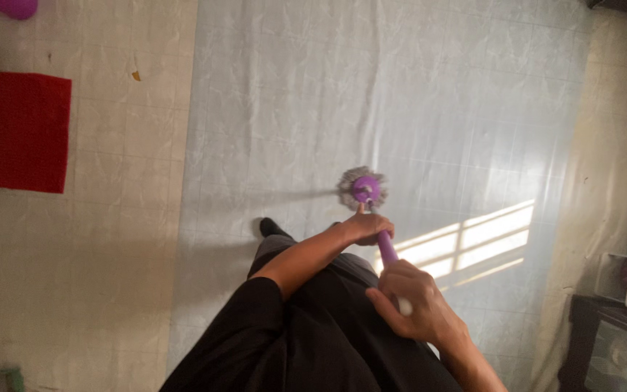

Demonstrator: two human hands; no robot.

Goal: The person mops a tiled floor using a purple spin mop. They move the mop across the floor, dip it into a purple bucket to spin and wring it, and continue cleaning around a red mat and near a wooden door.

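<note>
Nearest, the right hand [414, 301] wraps the mop handle [387, 247]; further down, the left hand [366, 226] grips it too. Mopping looks underway, the mop head [363, 186] pressed on the pale floor [437, 94]. Another stroke needs steady pushing; open room lies ahead, a red mat [29, 132] well aside.
</note>
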